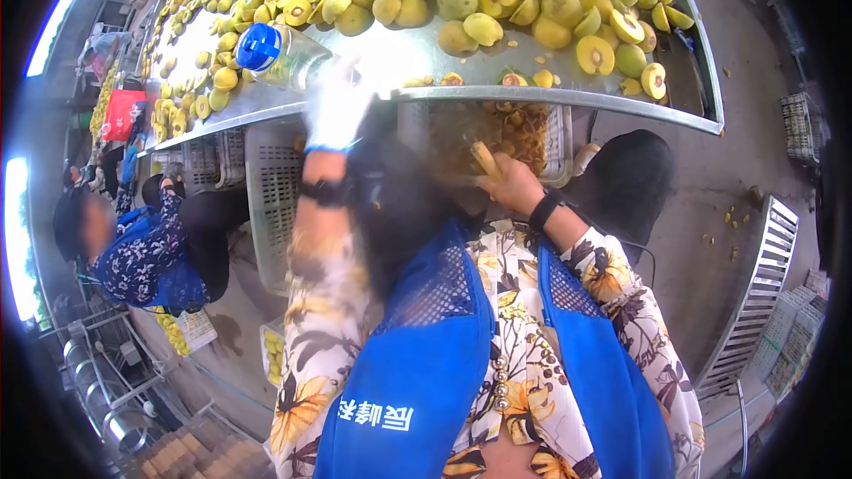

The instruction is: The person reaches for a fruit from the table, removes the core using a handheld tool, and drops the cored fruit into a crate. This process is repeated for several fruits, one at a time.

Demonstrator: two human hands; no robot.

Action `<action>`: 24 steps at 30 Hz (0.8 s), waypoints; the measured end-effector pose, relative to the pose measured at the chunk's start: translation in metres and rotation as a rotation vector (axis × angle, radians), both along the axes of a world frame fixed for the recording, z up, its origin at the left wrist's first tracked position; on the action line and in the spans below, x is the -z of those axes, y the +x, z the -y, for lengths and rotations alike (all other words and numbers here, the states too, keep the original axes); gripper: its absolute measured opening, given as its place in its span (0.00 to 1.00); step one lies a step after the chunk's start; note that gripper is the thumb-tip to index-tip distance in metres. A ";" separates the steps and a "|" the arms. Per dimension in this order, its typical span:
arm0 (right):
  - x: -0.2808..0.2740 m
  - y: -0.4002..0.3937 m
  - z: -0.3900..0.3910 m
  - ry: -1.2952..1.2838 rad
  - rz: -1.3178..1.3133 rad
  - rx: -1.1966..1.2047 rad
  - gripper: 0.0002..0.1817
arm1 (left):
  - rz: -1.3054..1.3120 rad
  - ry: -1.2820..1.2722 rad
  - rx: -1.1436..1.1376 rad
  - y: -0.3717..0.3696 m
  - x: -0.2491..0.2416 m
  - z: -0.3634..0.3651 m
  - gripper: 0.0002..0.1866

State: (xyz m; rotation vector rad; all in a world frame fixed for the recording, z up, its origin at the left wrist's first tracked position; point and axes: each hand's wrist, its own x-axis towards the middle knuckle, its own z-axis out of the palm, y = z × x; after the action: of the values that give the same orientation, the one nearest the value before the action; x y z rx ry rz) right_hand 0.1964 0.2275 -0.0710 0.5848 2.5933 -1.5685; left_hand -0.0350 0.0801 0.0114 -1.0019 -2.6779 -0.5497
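My left hand (337, 111), in a white glove, is at the metal table's front edge (497, 91), beside the base of a clear bottle (297, 60) with a blue cap. Glare and motion blur hide its fingers, so its grip is unclear. My right hand (516, 184) is closed round a light wooden handle (485, 160) below the edge; whatever the handle belongs to cannot be made out. Many halved yellow-green fruits (561, 7) lie on the table, some with brown centres showing.
A crate (556, 146) with peels or scraps stands under the table edge, and a pale crate (271, 204) is left of my legs. Another person (155, 253) in a blue vest sits at the left. A slatted rack (754, 288) is at the right.
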 end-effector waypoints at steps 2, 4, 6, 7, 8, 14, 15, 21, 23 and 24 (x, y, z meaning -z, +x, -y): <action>0.002 0.001 -0.002 0.011 -0.020 0.036 0.15 | 0.025 -0.081 0.217 -0.007 0.019 -0.057 0.22; 0.002 0.007 -0.004 0.013 -0.007 0.077 0.15 | 0.035 -0.165 0.285 -0.007 0.041 -0.100 0.28; -0.001 0.014 -0.008 0.009 0.032 0.119 0.15 | 0.179 -0.451 0.188 0.007 0.023 -0.138 0.35; -0.004 0.017 -0.008 0.029 0.025 0.142 0.14 | 0.187 -0.444 0.204 0.006 0.025 -0.144 0.36; -0.008 0.019 -0.009 0.018 0.032 0.166 0.14 | 0.196 -0.443 0.218 0.004 0.031 -0.147 0.38; -0.029 0.010 -0.011 -0.009 -0.144 0.290 0.15 | 1.095 0.448 0.205 0.016 0.026 -0.109 0.26; -0.037 0.005 -0.010 0.024 -0.192 0.283 0.15 | 1.442 0.759 0.313 0.029 0.023 -0.093 0.23; -0.064 -0.026 0.006 -0.001 0.015 0.175 0.17 | 1.692 1.364 0.098 0.077 0.037 -0.054 0.16; -0.069 -0.024 0.010 -0.002 0.018 0.142 0.17 | 1.559 1.315 0.063 0.088 0.040 -0.055 0.14; -0.070 -0.022 0.010 -0.001 0.019 0.129 0.16 | 1.519 1.279 0.070 0.091 0.041 -0.056 0.16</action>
State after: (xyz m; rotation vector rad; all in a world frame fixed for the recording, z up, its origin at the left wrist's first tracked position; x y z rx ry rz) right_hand 0.1746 0.2171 -0.0010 0.7781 2.5885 -1.5905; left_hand 0.0563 0.1363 -0.0298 -0.1281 -1.8862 -3.3466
